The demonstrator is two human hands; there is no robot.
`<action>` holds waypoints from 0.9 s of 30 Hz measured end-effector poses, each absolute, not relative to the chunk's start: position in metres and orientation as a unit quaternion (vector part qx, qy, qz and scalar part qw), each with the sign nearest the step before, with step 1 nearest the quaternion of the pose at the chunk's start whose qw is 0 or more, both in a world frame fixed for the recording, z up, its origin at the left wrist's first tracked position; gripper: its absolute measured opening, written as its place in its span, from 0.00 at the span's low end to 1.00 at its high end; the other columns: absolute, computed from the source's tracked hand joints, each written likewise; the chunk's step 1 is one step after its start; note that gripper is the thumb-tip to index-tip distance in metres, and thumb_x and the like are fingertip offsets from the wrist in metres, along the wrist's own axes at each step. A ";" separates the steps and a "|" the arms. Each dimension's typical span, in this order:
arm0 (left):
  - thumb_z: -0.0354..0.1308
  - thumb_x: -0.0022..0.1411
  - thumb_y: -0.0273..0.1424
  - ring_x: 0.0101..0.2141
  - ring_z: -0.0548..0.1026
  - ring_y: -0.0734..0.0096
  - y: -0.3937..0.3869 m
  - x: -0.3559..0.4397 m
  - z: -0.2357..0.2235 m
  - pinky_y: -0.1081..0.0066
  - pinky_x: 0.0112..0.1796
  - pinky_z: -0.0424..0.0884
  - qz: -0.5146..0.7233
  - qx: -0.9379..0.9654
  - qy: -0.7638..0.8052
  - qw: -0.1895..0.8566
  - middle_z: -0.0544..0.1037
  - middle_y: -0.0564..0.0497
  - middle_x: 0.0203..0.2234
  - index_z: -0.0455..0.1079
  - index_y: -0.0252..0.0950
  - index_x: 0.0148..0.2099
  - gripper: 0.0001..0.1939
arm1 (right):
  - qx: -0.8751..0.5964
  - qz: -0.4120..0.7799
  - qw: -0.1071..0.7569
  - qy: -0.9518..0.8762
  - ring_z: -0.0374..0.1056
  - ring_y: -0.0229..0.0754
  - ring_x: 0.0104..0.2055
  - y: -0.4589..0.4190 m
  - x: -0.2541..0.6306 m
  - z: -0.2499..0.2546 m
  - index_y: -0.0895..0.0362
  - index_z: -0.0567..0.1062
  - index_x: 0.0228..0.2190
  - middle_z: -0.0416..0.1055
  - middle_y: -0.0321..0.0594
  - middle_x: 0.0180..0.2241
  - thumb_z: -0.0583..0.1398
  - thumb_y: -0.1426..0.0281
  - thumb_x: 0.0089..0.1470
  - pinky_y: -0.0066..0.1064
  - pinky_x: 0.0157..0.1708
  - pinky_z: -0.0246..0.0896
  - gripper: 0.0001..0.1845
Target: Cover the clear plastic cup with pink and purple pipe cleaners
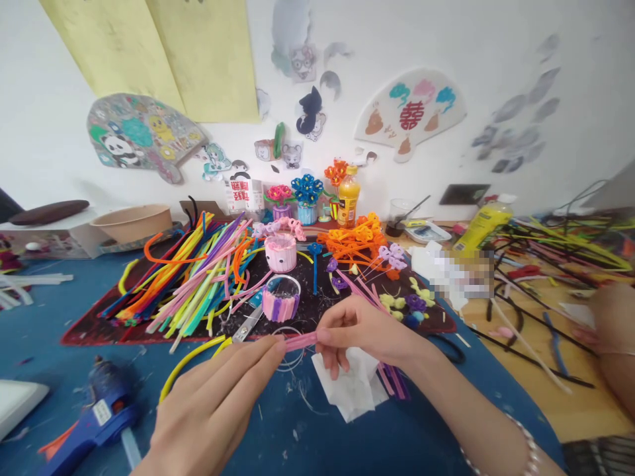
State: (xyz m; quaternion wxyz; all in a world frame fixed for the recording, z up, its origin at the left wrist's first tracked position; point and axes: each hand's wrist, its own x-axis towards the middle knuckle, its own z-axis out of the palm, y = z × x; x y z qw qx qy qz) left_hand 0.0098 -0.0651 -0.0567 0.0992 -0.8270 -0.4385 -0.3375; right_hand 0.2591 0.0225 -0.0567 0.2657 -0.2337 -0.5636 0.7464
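Observation:
My left hand (218, 403) and my right hand (364, 330) pinch the two ends of a short pink pipe cleaner piece (301, 341), held level above the blue table cover (317, 436). Both hands have fingers closed on it. Just beyond lies a small ring wrapped in pink and purple pipe cleaner (280, 301). A pink woven cup (280, 252) stands behind that. A crumpled white tissue (352, 390) lies under my right hand, beside pink and purple cut strips (391, 380). A yellow pipe cleaner (191, 360) curves by my left hand.
A heap of coloured pipe cleaners (198, 277) covers the dark mat (89, 327). Orange pipe-cleaner flowers (354, 241), a juice bottle (348, 197), and small flower pots (306, 198) stand behind. A blue glue gun (96, 413) lies front left. Another person's arm (615, 337) is at right.

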 end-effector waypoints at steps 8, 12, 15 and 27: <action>0.54 0.66 0.24 0.45 0.82 0.65 -0.068 -0.005 -0.062 0.72 0.52 0.74 -0.290 -0.860 -0.405 0.108 0.83 0.50 0.47 0.70 0.42 0.59 0.21 | -0.243 0.695 0.249 -0.630 0.73 0.34 0.24 0.020 0.259 -0.054 0.64 0.79 0.28 0.77 0.41 0.25 0.64 0.55 0.58 0.24 0.26 0.68 0.22; 0.55 0.64 0.22 0.45 0.82 0.65 -0.074 -0.011 -0.068 0.70 0.52 0.75 -0.296 -0.860 -0.405 0.089 0.82 0.51 0.49 0.70 0.43 0.59 0.23 | -0.252 0.687 0.236 -0.639 0.71 0.33 0.24 0.019 0.258 -0.056 0.63 0.79 0.30 0.76 0.40 0.26 0.64 0.55 0.58 0.25 0.27 0.69 0.22; 0.54 0.64 0.21 0.44 0.83 0.65 -0.078 -0.008 -0.072 0.69 0.51 0.76 -0.320 -0.849 -0.414 0.077 0.83 0.51 0.48 0.71 0.44 0.58 0.22 | -0.254 0.682 0.229 -0.646 0.71 0.34 0.25 0.018 0.256 -0.056 0.62 0.79 0.30 0.75 0.39 0.27 0.65 0.54 0.57 0.25 0.27 0.69 0.21; 0.58 0.66 0.28 0.45 0.81 0.59 -0.093 -0.018 -0.067 0.66 0.48 0.74 -0.370 -0.734 -0.556 0.120 0.81 0.48 0.49 0.67 0.42 0.61 0.22 | -0.274 0.656 0.229 -0.665 0.70 0.34 0.24 0.013 0.255 -0.053 0.62 0.78 0.26 0.75 0.39 0.25 0.63 0.55 0.58 0.26 0.27 0.69 0.22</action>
